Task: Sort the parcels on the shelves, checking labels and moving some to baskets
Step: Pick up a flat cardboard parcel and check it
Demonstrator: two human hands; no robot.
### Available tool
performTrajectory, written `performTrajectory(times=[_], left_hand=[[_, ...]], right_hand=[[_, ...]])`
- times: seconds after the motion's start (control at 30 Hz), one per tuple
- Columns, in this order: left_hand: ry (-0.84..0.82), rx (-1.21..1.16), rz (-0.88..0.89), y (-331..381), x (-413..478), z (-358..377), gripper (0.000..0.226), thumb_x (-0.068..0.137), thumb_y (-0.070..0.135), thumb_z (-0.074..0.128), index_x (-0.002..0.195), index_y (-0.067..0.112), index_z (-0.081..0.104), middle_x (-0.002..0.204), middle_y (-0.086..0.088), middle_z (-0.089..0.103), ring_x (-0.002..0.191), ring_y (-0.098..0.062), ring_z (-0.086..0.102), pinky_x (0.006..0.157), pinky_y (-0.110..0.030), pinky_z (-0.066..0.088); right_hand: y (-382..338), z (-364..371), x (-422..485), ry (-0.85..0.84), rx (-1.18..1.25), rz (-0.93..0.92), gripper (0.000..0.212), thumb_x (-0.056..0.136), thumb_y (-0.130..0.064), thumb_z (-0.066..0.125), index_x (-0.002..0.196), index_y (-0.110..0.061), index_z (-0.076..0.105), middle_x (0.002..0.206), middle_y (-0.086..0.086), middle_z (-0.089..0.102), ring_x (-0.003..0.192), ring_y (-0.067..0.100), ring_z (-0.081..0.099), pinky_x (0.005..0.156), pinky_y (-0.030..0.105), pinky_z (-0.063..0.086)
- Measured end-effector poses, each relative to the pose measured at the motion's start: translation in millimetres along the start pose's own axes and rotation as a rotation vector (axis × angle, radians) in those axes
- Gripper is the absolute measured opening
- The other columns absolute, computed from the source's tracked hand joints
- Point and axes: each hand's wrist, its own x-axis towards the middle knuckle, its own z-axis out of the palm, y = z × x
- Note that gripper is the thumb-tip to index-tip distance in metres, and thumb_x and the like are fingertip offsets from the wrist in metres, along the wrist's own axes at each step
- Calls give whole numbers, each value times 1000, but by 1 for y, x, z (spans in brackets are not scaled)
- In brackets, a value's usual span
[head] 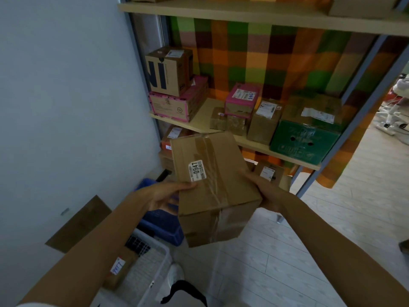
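fingers (pixel 183 186) of the left hand (pixel 162 196) press against the near left side of a taped cardboard parcel (pixel 212 185), thumb lying along its top edge, while the right hand (pixel 267 191) clasps the opposite corner, so both hands grip the box between them in mid-air. its top face carries a white label (pixel 195 171) reading 0947. below the left forearm sit a blue basket (pixel 161 222) and a white basket (pixel 150 269), the white one holding a small box tagged with a handwritten number. beyond the parcel, a wooden shelf (pixel 205 120) bears more boxes, among them a green box (pixel 303 142) and a pink-edged box (pixel 177 105), with a checked curtain (pixel 276 58) behind.
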Motion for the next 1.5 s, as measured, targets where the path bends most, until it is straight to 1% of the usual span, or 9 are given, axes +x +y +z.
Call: performTrajectory(times=[0.13,0.37,0.5,0.57,0.73,0.9,1.1,1.33,1.5], left_hand=[[16,-13,78,-9,7,19,87,66,48,84,140,24,45,125,0,64,114,-22,61,101,-54,49],[92,111,157,4,8,17,137,36,83,76,151,25,31,142,0,52,125,-24,54,102,-54,48],[116,-179,59,6,6,7,130,51,104,20,155,26,29,147,-15,47,130,-41,47,107,-67,32],[131,-370,50,2,7,-3,121,63,97,4,151,21,35,143,-20,49,129,-46,46,106,-74,25],[136,-305,85,-1,12,-5,82,81,86,29,117,19,62,115,-17,67,107,-38,63,93,-65,47],[19,-199,130,-12,12,1,73,75,64,69,138,32,48,135,-7,58,116,-35,60,96,-68,45],[-27,-373,53,-18,20,-5,82,84,81,30,119,12,61,106,-16,69,104,-39,64,97,-66,44],[66,-259,-41,-11,23,8,114,46,96,58,136,27,50,129,-8,63,114,-31,62,88,-55,54],[212,-219,121,-12,32,10,67,84,65,58,138,27,50,117,2,67,104,-19,64,79,-38,53]], right_hand=[[-2,3,4,52,-125,57,95,47,-70,80,127,-30,50,120,1,63,114,24,61,105,50,45],[20,8,6,162,-48,-101,78,64,-49,77,133,-25,51,118,-2,65,104,16,62,99,43,50],[29,4,-2,74,-120,-138,51,74,-44,77,118,-33,53,132,2,61,102,10,62,88,34,52],[35,-2,-5,-2,-29,-89,72,56,-69,81,116,-36,60,126,5,66,103,18,67,81,37,56],[43,-12,1,-69,263,96,101,68,-94,23,115,-18,71,118,21,69,114,43,61,99,65,43],[40,-15,6,-57,331,158,118,27,-92,73,122,-23,65,128,19,63,125,45,52,99,70,40],[33,-17,1,-108,289,77,113,15,-47,98,118,-21,60,111,16,70,110,36,61,82,52,52],[40,-17,8,-282,111,-6,117,42,-30,100,144,-35,43,140,3,56,129,27,54,104,50,48],[41,-17,9,-258,67,-37,97,58,-27,88,141,-48,41,145,-10,48,131,18,49,97,46,49]])
